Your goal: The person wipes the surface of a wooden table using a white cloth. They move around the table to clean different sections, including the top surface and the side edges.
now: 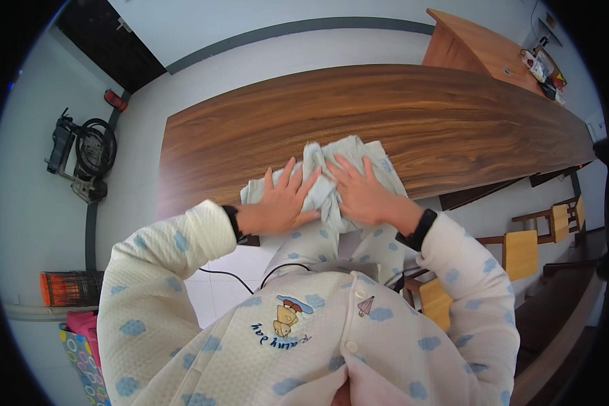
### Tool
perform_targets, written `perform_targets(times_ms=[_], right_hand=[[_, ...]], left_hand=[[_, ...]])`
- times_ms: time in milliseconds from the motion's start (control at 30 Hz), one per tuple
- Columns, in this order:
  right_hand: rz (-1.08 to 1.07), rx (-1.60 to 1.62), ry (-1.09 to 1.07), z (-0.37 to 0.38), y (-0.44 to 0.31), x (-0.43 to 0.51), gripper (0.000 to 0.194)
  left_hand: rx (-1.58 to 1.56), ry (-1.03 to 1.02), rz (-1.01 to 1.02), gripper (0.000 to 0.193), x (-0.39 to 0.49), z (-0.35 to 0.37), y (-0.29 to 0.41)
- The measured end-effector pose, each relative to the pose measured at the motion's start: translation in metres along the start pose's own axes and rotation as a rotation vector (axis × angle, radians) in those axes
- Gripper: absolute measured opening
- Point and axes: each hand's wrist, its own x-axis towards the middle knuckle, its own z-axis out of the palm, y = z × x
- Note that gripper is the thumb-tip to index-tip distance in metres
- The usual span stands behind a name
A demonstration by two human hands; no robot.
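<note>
A pale grey-green cloth [358, 152], crumpled along its middle, lies at the near edge of a dark wooden table [284, 116]. My left hand [281, 200] rests flat on the cloth's left part with its fingers spread. On the right part, my right hand [360, 195] presses down, palm lowered and fingers apart. Bunched folds of the cloth run between the two hands. Both wrists wear black bands, below the cuffs of a cream quilted top with blue cloud shapes.
A second wooden desk [482, 45] with bags and small items stands at the back right. Wooden stools [520, 254] are at the right. By the left wall are a folded wheeled device [81, 152], a fire extinguisher [115, 100] and an orange basket [68, 288]. A black cable [228, 274] hangs near my lap.
</note>
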Motion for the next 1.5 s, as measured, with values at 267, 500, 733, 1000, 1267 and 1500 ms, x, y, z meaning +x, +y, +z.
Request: perform_targets(times_ms=[267,500,733,1000,1267,1500], right_hand=[[0.356,0.058,-0.118,-0.031,0.048,0.065,0.057],[0.021,0.071,-0.102,-0.020,0.032,-0.044,0.068],[0.272,0.009,-0.307,-0.031,0.074,0.027,0.060],[0.451,0.111,-0.285,-0.052,0.105,0.075,0.060],[0.153,0.109,-0.351,-0.047,0.109,0.030,0.073],[0.447,0.246,-0.240,-0.061,0.168,0.154,0.063]], left_hand=[[-0.057,-0.045,-0.296,0.090,0.099,-0.025,-0.033],[0.069,-0.056,0.130,0.095,0.024,-0.009,0.014],[-0.076,-0.018,-0.133,0.097,0.111,-0.011,-0.003],[-0.090,-0.063,-0.226,0.091,0.161,-0.028,-0.045],[-0.038,-0.192,0.123,0.094,0.106,-0.037,-0.042],[-0.171,-0.122,-0.269,0.094,0.230,-0.044,-0.118]])
